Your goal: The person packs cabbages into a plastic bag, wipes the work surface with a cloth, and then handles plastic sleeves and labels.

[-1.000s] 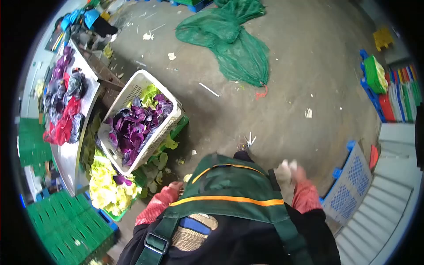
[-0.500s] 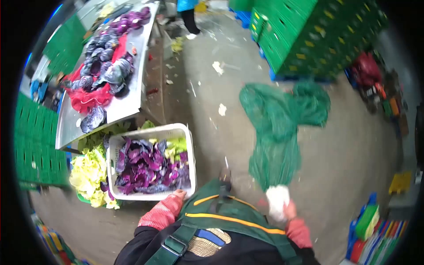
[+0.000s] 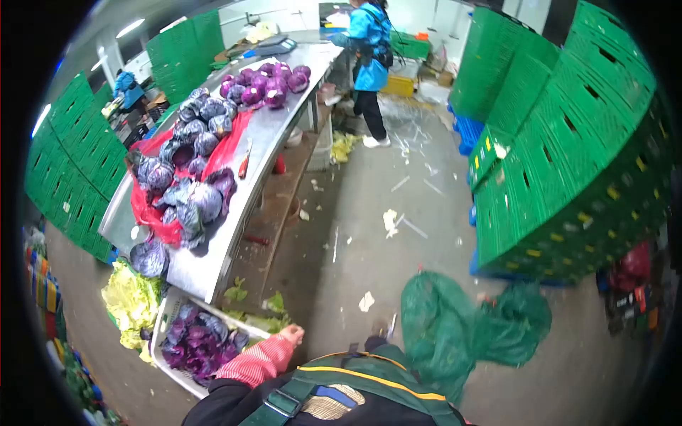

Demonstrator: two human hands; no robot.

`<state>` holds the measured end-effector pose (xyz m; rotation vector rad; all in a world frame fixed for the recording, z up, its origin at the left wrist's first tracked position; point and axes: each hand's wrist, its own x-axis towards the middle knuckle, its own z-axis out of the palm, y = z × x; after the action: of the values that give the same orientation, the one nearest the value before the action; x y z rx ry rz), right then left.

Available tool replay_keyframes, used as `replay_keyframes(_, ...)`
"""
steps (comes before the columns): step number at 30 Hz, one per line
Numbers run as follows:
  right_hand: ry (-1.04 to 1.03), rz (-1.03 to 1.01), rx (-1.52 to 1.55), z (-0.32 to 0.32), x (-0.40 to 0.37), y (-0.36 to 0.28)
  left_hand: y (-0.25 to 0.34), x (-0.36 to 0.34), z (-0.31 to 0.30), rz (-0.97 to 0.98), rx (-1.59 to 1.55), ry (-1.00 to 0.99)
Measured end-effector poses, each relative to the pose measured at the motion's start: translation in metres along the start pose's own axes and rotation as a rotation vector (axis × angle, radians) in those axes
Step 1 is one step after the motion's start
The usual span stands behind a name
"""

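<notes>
My left hand (image 3: 290, 334), below a red-and-white checked cuff, is off the rim of a white plastic crate (image 3: 165, 358). Its fingers look curled, with nothing visible in them. Loose purple cabbage leaves (image 3: 199, 341) fill the crate, which is partly covered by my forearm. Pale green leaves (image 3: 131, 302) are heaped beside it. My right hand is out of view below the frame. On the floor to my right lies a green net bag (image 3: 437, 323).
A metal table (image 3: 266, 135) carries purple cabbages (image 3: 273, 82), red netting (image 3: 231, 142) and a red-handled knife (image 3: 244, 165). A person in blue (image 3: 371, 46) stands at its far right. Green crates (image 3: 554, 170) are stacked on the right. Scraps (image 3: 390, 222) litter the floor.
My view has tilted up towards the table's far end. My left hand has come off the crate's rim. My right hand and the white bundle it held have left the view.
</notes>
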<state>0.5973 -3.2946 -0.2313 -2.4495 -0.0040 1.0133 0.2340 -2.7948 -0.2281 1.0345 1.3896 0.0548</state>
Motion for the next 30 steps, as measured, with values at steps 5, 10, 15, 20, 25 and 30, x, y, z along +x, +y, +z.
replay_keyframes(5, 0.160, -0.220, -0.302, -0.095, 0.140, -0.254, 0.076, 0.029, 0.020, -0.094, 0.355, -0.051)
replay_keyframes(10, 0.202, -0.597, -0.451, -0.122, 0.245, -0.522, 0.171, 0.086, 0.048, -0.138, -0.031, 0.150)
replay_keyframes(15, 0.131, -0.754, -0.299, -0.105, 0.330, -0.656, 0.270, 0.216, 0.063, 0.038, -0.256, 0.114)
replay_keyframes(20, -0.059, -0.611, -0.450, -0.077, 0.453, -0.636, 0.473, 0.316, 0.064, 0.620, -0.072, 0.484)
replay_keyframes(25, -0.220, -0.337, -0.572, -0.068, 0.498, -0.709, 0.723, 0.320, 0.025, 0.990, 0.186, 0.742)
replay_keyframes(30, -0.203, -0.506, -0.335, -0.045, 0.610, -0.873, 0.905, 0.406, -0.043, 0.950, 0.291, 1.186)
